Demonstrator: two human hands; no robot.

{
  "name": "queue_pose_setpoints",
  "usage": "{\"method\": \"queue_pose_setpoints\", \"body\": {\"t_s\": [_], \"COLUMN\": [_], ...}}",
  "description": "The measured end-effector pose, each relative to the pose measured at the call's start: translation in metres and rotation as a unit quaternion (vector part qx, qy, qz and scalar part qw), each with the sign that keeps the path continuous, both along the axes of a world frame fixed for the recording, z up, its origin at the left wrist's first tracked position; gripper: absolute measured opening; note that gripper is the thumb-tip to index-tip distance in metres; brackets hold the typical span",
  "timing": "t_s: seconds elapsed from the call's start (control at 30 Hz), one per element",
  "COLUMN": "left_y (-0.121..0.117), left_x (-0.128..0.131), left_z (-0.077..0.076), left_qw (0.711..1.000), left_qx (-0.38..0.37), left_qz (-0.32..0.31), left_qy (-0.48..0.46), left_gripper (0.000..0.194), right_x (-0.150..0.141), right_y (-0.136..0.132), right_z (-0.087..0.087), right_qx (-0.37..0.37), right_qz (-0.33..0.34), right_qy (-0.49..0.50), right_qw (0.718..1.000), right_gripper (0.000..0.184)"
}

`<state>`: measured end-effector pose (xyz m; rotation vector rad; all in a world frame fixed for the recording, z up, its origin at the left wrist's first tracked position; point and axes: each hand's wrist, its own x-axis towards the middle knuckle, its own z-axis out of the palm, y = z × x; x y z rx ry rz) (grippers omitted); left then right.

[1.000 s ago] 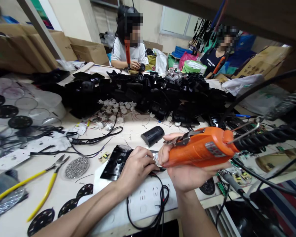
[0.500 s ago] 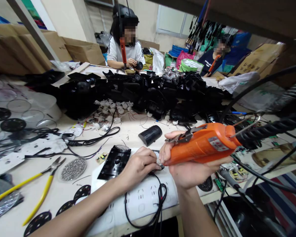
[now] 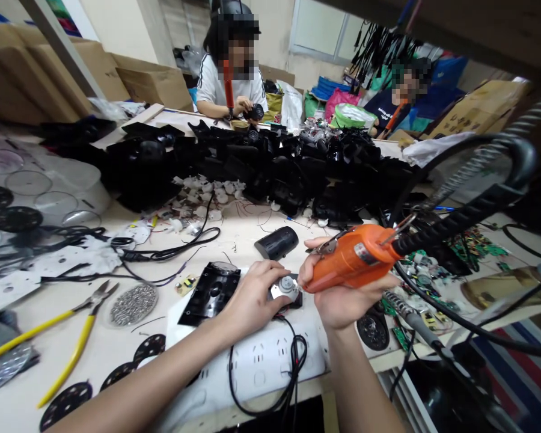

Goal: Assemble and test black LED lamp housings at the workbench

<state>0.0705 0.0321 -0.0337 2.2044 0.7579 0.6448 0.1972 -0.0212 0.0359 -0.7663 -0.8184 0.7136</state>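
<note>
My right hand is wrapped round an orange electric screwdriver, whose front end points left. Just left of it, a small silvery round motor sits on a dark part. The fingers of my left hand close round the motor's left side and hold it. Under my left wrist and fingers lies a black plastic housing, partly covered by the hand. A white power strip is below both hands, with a looped black cable over it. Behind my hands rests a curved black cover.
Yellow-handled cutters and a dish of screws lie at the left, near black perforated discs. Black plastic parts are heaped across the middle. Circuit boards lie at the right. Two people work across the table.
The screwdriver has drawn back and tilted, and its spring and cord have shifted. The motor beside my left fingers now shows more fully. My left hand stays on it.
</note>
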Motion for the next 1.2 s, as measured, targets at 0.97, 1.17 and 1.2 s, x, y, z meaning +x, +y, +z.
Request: {"method": "queue_pose_setpoints", "body": {"t_s": [0.97,1.17,1.2], "left_y": [-0.001,0.008,0.012], "left_x": [0.007,0.005,0.004], "left_z": [0.004,0.019,0.023], "left_qw": [0.998,0.828,0.806], "left_qx": [-0.061,-0.428,-0.453], "left_qz": [0.027,0.147,0.156], "left_qy": [-0.019,-0.33,-0.348], "left_gripper": [0.026,0.014,0.01], "right_x": [-0.003,-0.014,-0.02], "right_y": [-0.003,-0.038,-0.042], "right_z": [-0.001,0.007,0.007], "right_qx": [-0.041,-0.001,-0.007], "right_qz": [-0.01,0.057,0.078], "right_qy": [0.021,0.03,0.045], "right_qw": [0.999,0.998,0.996], "right_gripper": [0.079,0.089,0.088]}}
